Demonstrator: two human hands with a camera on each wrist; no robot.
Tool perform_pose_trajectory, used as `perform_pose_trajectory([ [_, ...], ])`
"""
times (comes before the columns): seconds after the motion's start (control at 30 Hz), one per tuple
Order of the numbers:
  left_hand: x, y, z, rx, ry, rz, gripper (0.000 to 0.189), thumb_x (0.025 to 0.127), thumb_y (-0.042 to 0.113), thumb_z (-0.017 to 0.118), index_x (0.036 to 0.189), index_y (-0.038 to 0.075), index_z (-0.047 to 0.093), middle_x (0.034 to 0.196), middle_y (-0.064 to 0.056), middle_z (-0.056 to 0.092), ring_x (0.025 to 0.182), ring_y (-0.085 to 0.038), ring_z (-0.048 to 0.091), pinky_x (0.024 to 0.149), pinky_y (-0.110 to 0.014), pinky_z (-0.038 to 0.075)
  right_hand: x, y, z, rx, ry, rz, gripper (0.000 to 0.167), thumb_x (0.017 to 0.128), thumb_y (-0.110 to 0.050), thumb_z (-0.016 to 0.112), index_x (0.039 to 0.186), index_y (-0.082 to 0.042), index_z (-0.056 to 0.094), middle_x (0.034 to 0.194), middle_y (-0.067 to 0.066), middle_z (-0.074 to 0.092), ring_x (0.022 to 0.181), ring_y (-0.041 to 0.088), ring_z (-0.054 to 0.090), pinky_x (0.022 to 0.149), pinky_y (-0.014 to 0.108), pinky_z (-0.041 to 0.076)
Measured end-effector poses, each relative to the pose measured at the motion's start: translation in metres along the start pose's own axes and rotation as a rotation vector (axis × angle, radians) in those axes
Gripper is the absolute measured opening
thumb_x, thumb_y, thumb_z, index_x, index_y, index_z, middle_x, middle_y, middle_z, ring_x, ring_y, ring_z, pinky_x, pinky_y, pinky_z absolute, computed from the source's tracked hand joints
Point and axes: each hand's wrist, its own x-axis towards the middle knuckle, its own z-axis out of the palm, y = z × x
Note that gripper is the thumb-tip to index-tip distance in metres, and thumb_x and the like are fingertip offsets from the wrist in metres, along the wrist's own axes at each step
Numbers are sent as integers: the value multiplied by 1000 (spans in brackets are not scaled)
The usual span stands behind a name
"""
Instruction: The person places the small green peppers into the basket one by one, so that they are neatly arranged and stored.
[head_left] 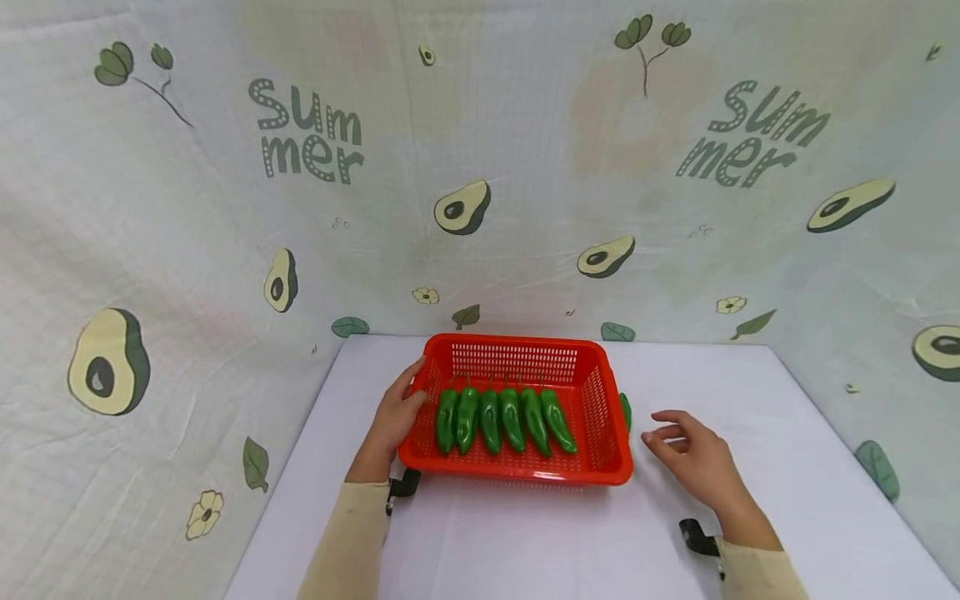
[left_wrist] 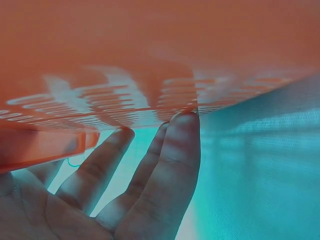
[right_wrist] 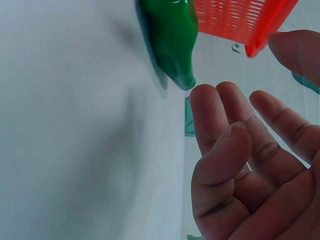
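A red plastic basket (head_left: 517, 479) with slotted walls holds several green peppers (head_left: 510, 419) lying side by side. At its left end my left hand (head_left: 395, 414) grips the rim, thumb on the rim side and fingers along the outside. In the left wrist view those fingertips (left_wrist: 184, 120) touch the slotted wall. Another green pepper (right_wrist: 172, 40) lies on the table beyond the basket's right wall, which partly hides it in the head view. My right hand (head_left: 693, 458) hovers right of that pepper, fingers loosely bent, thumb apart, holding nothing.
The basket and hands are over a white table (head_left: 510, 550). A pale cloth (head_left: 525, 283) printed with avocados, leaves and lettering hangs behind it and along both sides. A small black wrist camera (head_left: 697, 537) sits at the right sleeve cuff.
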Motion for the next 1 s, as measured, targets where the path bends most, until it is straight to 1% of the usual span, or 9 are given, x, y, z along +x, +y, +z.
perform_pose_trajectory([
  [0.13,1,3,0,-1,0,5,66,99,18,55,159,46,45,152,-5,53,122,-34,60,92,-48,60,0,3,4,11,10,5,59,97,-47,73,140,-10,61,116,11,73,93,25,74,72,29,59],
  [0.3,3,4,1,14,1,0,67,100,19,55,159,48,44,153,-5,52,122,-33,61,92,-48,60,1,8,8,22,9,18,61,97,-50,72,141,-11,60,118,10,73,96,25,74,73,28,58],
  [0.43,3,3,2,13,12,-1,67,100,17,54,159,46,44,154,-5,52,121,-33,62,93,-48,60,3,9,9,17,5,12,62,97,-52,71,142,-11,60,118,10,73,96,26,74,74,31,59],
  [0.63,3,0,3,5,13,-4,67,99,18,55,159,46,44,155,-6,51,121,-32,62,93,-48,60,2,14,11,12,-10,31,64,96,-54,72,142,-10,59,119,12,73,96,27,75,75,39,62],
  [0.7,3,-1,3,-2,11,-15,67,99,19,56,159,47,45,154,-6,52,120,-32,63,92,-47,60,1,16,13,9,-14,34,63,96,-52,72,141,-10,59,118,12,73,96,27,75,75,39,62],
  [0.83,3,-1,2,-4,2,-17,66,100,19,55,159,46,44,154,-7,52,122,-33,62,93,-48,60,0,15,13,10,-22,43,60,97,-47,74,141,-10,59,118,12,73,95,27,75,75,38,62],
  [1.0,3,-1,3,-6,6,-15,65,100,19,56,158,47,45,154,-4,51,123,-32,61,93,-48,60,2,12,10,4,-57,48,61,97,-46,74,142,-10,58,118,12,73,94,26,75,76,39,62],
])
